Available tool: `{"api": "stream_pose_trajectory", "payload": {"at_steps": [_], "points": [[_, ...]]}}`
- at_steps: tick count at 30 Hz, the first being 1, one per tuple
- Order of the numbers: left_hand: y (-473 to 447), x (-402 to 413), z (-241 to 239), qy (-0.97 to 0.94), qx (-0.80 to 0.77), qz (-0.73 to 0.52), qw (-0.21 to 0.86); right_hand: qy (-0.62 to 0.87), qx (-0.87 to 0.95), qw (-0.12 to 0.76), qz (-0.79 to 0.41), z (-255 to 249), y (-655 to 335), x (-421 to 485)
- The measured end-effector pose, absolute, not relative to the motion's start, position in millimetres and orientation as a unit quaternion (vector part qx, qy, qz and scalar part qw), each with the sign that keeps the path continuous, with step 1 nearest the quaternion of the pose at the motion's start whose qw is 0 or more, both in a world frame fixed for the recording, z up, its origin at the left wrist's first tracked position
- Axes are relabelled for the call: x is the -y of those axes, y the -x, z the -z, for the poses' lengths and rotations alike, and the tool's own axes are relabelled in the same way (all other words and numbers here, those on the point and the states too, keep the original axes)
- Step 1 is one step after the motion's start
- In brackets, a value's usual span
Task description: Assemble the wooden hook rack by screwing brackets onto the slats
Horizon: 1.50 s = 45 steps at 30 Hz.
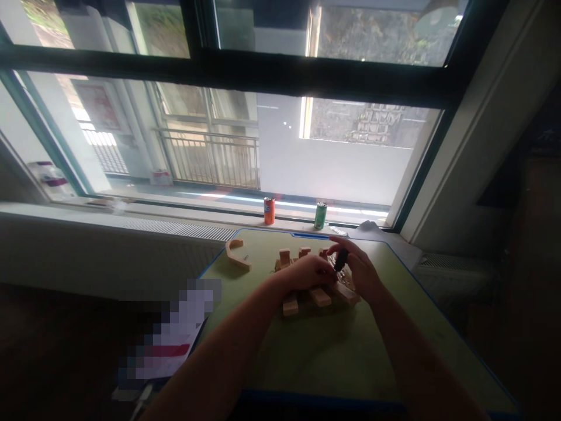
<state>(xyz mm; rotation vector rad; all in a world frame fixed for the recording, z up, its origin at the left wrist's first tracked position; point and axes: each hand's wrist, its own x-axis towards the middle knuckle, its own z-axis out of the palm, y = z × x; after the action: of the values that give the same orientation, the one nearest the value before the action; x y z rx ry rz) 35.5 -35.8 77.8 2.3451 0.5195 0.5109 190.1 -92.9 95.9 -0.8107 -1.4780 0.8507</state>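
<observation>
My right hand grips the black handle of a screwdriver, which points down toward a wooden assembly with several light wooden blocks sticking out of its sides. My left hand lies across the middle of that assembly. Its fingertips are closed together beside the screwdriver's lower end, and whatever they pinch is too small to make out. Behind and under the right hand sits a shiny clear bag, partly covered. The screwdriver's tip and the assembly's centre are hidden by my fingers.
A curved wooden piece lies at the table's far left. The green table has a blue edge. On the windowsill stand an orange can and a green can. Blurred papers lie at the left edge.
</observation>
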Motion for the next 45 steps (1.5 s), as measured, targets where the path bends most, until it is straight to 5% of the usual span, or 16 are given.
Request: {"api": "stream_pose_trajectory", "payload": {"at_steps": [14,21,25,33,38,45], "points": [[-35.5,36.4,-76.6,-0.891,-0.184,-0.204,0.362,0.401,0.622,0.582,-0.337,-95.7,-198.3,90.3],[-33.1,39.3,-80.6,-0.895,-0.225,-0.205,0.327,0.438,0.73,0.277,-0.445,-112.2,-250.3,108.7],[-32.4,38.7,-80.2,-0.902,-0.217,-0.199,0.315,0.457,0.716,0.201,-0.488,-114.7,-274.2,133.4],[-31.7,37.7,-80.4,-0.906,-0.217,-0.197,0.305,0.427,0.638,0.292,-0.57,-87.3,-265.4,158.4],[-34.6,37.8,-78.6,-0.903,-0.206,-0.211,0.311,0.464,0.633,0.45,-0.426,-104.2,-235.0,140.0],[-37.8,36.6,-78.4,-0.894,-0.204,-0.195,0.349,0.516,0.699,0.447,-0.213,-125.9,-217.0,111.5]]}}
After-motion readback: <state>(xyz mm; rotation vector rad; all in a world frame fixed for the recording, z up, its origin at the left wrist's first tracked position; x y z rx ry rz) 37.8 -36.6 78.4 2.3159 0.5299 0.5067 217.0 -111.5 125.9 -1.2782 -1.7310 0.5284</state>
